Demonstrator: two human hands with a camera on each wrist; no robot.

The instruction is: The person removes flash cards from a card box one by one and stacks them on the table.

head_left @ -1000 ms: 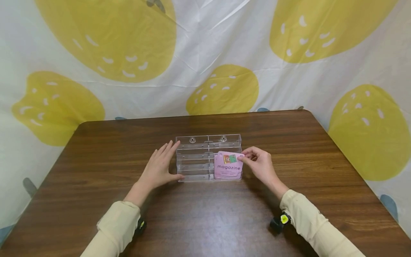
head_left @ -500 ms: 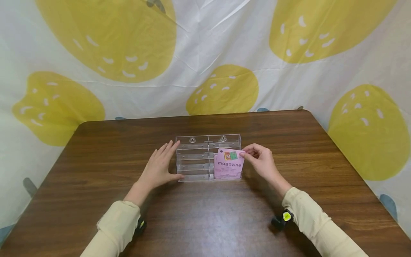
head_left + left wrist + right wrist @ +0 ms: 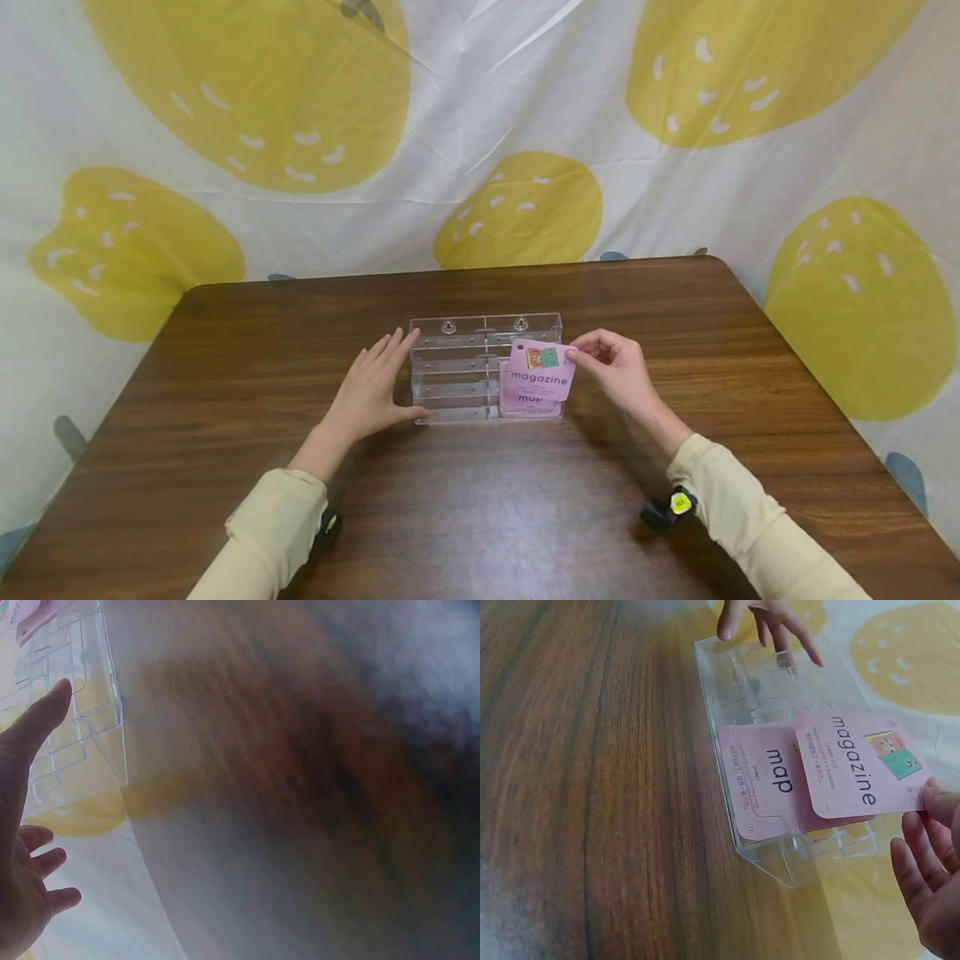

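Between thumb and fingers my right hand (image 3: 617, 367) pinches the top right corner of a pink flashcard (image 3: 542, 368) printed "magazine". A second pink flashcard (image 3: 759, 778), reading "map", stands in the front right pocket of a clear acrylic card rack (image 3: 453, 412); the magazine card overlaps its upper part. With fingers spread, my left hand (image 3: 372, 387) rests at the rack's left side, thumb near the front corner and fingertips by the back. In the left wrist view the left thumb (image 3: 46, 716) lies over the rack's clear edge.
The rack stands on a dark wooden table (image 3: 480, 508) with tiered pockets in two columns. A white curtain (image 3: 420, 233) with yellow fruit prints hangs behind the table's far edge.
My right hand has drawn the magazine card up and slightly right out of the front right pocket, uncovering the map card behind it. My left hand has stayed in place.
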